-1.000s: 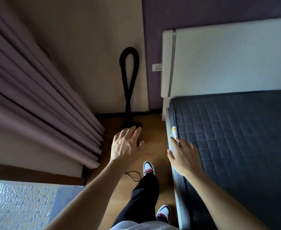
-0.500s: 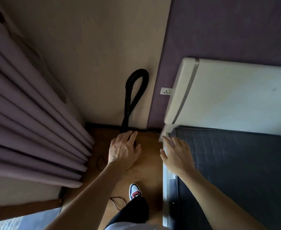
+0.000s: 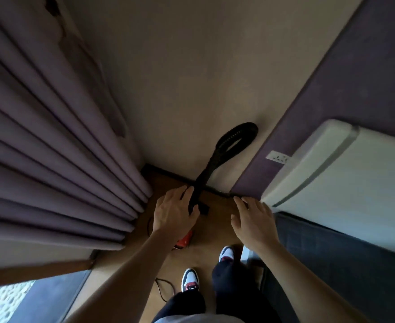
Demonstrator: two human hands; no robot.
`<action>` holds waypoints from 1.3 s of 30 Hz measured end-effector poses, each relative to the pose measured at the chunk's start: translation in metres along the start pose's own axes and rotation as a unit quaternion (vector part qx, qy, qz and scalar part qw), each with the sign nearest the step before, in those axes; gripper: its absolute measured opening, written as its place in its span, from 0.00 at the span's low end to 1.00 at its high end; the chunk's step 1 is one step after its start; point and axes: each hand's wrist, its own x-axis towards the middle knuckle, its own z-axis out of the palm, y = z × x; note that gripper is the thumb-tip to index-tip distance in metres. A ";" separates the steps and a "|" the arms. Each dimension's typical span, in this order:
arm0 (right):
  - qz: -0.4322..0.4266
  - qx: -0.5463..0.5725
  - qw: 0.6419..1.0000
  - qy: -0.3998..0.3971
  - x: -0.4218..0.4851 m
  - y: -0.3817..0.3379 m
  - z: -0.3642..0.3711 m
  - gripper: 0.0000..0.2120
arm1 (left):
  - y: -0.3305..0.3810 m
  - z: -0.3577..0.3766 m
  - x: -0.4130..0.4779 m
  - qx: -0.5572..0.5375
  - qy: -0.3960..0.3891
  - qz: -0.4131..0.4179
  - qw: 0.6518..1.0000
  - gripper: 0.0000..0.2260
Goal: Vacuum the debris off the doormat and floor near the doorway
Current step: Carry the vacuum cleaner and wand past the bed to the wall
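Here the black vacuum hose (image 3: 205, 176) leans on the corner wall, and the left hand (image 3: 175, 213) has thumb and fingers either side of it; whether it grips, I cannot tell. The right hand (image 3: 252, 220) hovers, fingers spread.

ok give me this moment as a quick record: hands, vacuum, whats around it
left hand: at the black hose, thumb on one side, fingers on the other; firm grip unclear
right hand: open, fingers spread, holds nothing
hose: its loop leans against the corner wall
vacuum body: red, on the wood floor, mostly hidden by the left forearm
surroundings: curtain to the left, white headboard to the right
doormat: not in view
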 end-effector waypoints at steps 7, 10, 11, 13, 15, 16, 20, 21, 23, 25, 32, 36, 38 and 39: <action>-0.139 -0.005 0.989 -0.042 0.073 -0.010 0.014 0.26 | -0.024 0.008 0.005 0.004 0.016 -0.156 0.988 0.26; -0.208 0.023 0.976 -0.066 0.105 -0.009 0.026 0.25 | -0.024 0.017 0.005 0.014 0.017 -0.220 0.975 0.26; -0.228 0.032 0.970 -0.080 0.115 -0.009 0.031 0.25 | -0.023 0.020 0.005 0.013 0.011 -0.238 0.971 0.26; -0.264 0.037 0.957 -0.112 0.132 -0.010 0.044 0.26 | -0.021 0.028 0.005 0.009 0.001 -0.271 0.962 0.27; -0.293 0.038 0.946 -0.132 0.142 -0.013 0.057 0.26 | -0.019 0.038 0.002 0.004 0.005 -0.306 0.952 0.27; -0.303 0.041 0.941 -0.145 0.145 -0.014 0.064 0.26 | -0.017 0.043 0.000 -0.007 0.013 -0.322 0.947 0.27; -0.317 0.047 0.928 -0.191 0.150 -0.012 0.088 0.26 | -0.013 0.070 -0.008 -0.037 0.041 -0.349 0.936 0.27; -0.318 0.042 0.926 -0.201 0.151 -0.010 0.095 0.27 | -0.013 0.077 -0.009 -0.040 0.042 -0.352 0.934 0.27; -0.319 0.032 0.922 -0.216 0.155 -0.007 0.111 0.27 | -0.014 0.094 -0.007 -0.052 0.041 -0.363 0.930 0.26; -0.312 0.036 0.922 -0.227 0.159 -0.006 0.133 0.27 | -0.018 0.114 -0.002 -0.073 0.035 -0.379 0.922 0.28; -0.282 0.050 0.925 -0.249 0.169 -0.011 0.234 0.27 | -0.039 0.227 0.031 -0.106 0.021 -0.385 0.917 0.27; -0.315 0.045 0.924 -0.214 0.182 -0.003 0.301 0.26 | -0.056 0.299 0.047 -0.109 0.034 -0.383 0.917 0.27; -0.322 0.043 0.924 -0.202 0.189 0.001 0.336 0.26 | -0.064 0.334 0.055 -0.117 0.050 -0.395 0.910 0.27; -0.324 0.043 0.924 -0.199 0.192 0.004 0.353 0.26 | -0.066 0.351 0.059 -0.125 0.061 -0.406 0.903 0.28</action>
